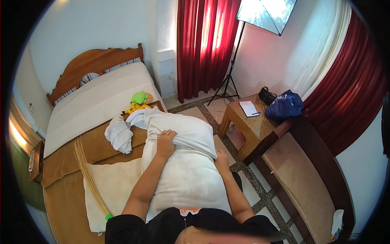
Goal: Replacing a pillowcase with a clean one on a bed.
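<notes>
A plump pillow in a white pillowcase (189, 183) stands against my chest, partly over the bed's edge. My left hand (166, 143), with a ring on it, grips a bunched fold of the white cloth near the middle of its upper part. At the right edge my right hand (221, 161) pinches the same fold, which runs taut between both hands. The cloth beyond the fold lies loose and puffed. Left of the pillow, a flat cream pillow (117, 177) lies on the bed, with a stick broom (91, 183) across it.
A crumpled white cloth (119, 134) and plush toys (137, 105) lie on the bed's brown blanket (64, 195). To the right stand a wicker table (237, 113) with a notebook (249, 109) and blue bag (285, 105), a cushioned bench (298, 170) and a softbox light stand (232, 65).
</notes>
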`<state>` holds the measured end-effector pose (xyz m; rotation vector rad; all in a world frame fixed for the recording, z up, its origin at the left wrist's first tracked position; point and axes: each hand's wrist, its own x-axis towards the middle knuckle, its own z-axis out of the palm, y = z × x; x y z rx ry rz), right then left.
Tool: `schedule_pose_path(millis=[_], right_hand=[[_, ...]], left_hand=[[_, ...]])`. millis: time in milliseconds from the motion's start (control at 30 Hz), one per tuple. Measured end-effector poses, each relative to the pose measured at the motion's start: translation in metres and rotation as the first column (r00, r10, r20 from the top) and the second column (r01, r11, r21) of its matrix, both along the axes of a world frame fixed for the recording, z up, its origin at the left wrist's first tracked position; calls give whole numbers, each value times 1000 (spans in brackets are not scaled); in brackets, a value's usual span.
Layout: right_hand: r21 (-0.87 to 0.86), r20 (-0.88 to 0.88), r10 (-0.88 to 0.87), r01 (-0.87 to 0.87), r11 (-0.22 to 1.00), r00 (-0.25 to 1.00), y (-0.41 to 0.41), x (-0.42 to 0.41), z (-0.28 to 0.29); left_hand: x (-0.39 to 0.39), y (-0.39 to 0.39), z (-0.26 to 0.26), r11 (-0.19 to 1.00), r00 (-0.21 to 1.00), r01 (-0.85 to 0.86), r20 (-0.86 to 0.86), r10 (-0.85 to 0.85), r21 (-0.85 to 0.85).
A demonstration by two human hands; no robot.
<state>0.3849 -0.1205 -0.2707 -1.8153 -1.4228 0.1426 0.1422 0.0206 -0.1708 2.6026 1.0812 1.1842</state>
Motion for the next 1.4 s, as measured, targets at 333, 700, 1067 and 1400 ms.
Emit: schedule_pose_path(millis=[333, 700, 1067, 1400], right_hand=[[169, 40, 164, -168, 971, 986, 32, -34, 94], [-19, 143, 289, -289, 957, 947, 68, -63, 72], [-201, 87, 385, -363, 910, 919, 33, -67, 98], [74, 162, 472, -488, 870, 866, 0, -60, 87]], left_hand=[[6, -27, 25, 987, 988, 150, 38, -148, -51], [-4, -17, 11, 994, 995, 90, 54, -87, -57], [-28, 18, -8, 990, 977, -97, 199, 76, 101], [-96, 55, -25, 959, 998, 66, 5, -70, 276]])
